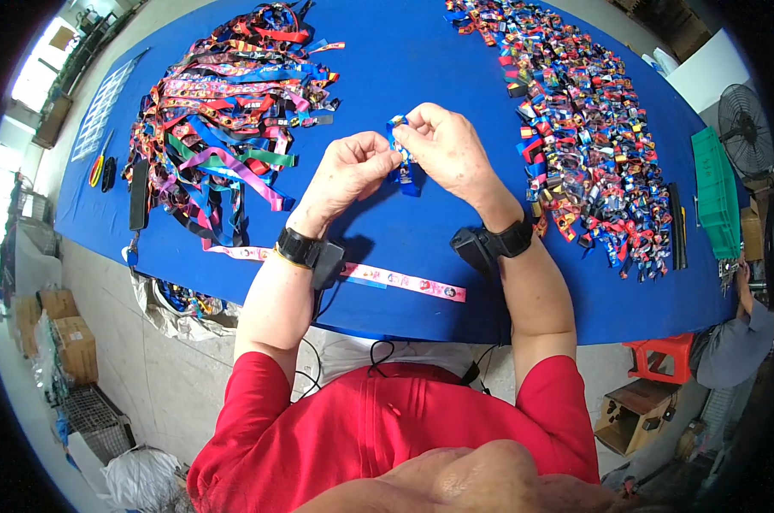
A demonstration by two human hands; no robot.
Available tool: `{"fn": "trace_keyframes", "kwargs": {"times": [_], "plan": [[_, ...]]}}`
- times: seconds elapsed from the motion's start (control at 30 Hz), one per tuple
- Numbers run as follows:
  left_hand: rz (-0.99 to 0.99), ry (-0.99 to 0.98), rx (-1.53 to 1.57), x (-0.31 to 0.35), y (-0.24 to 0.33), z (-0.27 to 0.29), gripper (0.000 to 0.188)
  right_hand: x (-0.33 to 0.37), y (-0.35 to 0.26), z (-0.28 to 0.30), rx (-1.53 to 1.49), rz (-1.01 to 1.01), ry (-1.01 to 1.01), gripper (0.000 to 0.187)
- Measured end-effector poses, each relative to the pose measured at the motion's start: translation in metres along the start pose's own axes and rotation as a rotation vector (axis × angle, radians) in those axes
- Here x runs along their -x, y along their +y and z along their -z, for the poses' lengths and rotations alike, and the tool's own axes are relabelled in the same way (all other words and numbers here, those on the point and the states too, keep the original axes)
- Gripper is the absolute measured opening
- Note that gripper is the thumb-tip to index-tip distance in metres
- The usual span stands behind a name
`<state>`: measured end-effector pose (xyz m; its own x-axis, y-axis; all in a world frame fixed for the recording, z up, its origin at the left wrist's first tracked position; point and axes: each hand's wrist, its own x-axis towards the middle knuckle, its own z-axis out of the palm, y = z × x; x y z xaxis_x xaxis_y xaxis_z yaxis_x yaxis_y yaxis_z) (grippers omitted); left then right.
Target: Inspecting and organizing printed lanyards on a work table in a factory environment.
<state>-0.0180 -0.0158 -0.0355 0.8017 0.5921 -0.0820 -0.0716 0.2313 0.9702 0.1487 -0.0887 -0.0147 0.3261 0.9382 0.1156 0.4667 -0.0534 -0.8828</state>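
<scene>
ribbon (411, 185), blue and printed, hangs over the blue table (378, 51) between the left hand (353, 167) and the right hand (447, 150), each closed to a thumb-and-finger pinch on it; it looks light, soft and limp, maybe a little slippery, hardly fragile, so fingertips set close to a fold or end should hold it best

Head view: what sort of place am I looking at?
Probably a workshop or packing area: a large blue table bears a heap of colourful straps, with cardboard boxes and a green plastic crate nearby.
</scene>
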Motion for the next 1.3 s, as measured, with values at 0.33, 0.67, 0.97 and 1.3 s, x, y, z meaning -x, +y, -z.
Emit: {"fn": "trace_keyframes", "kwargs": {"times": [0.33,0.67,0.97,1.3], "plan": [[-0.096,0.139,0.062,-0.006,-0.008,0.010,0.018,-0.003,0.005,0.011,-0.179,0.064,0.004,0.030],[-0.099,0.155,0.081,-0.005,-0.006,0.009,0.015,-0.001,0.002,0.013,0.088,0.006,-0.083,0.028],[-0.129,0.163,0.115,-0.004,-0.006,0.006,0.012,-0.001,0.006,0.014,-0.122,-0.083,-0.131,0.028],[-0.109,0.146,0.061,-0.005,-0.010,0.007,0.013,0.003,-0.006,0.015,0.089,-0.030,-0.153,0.029]]}}
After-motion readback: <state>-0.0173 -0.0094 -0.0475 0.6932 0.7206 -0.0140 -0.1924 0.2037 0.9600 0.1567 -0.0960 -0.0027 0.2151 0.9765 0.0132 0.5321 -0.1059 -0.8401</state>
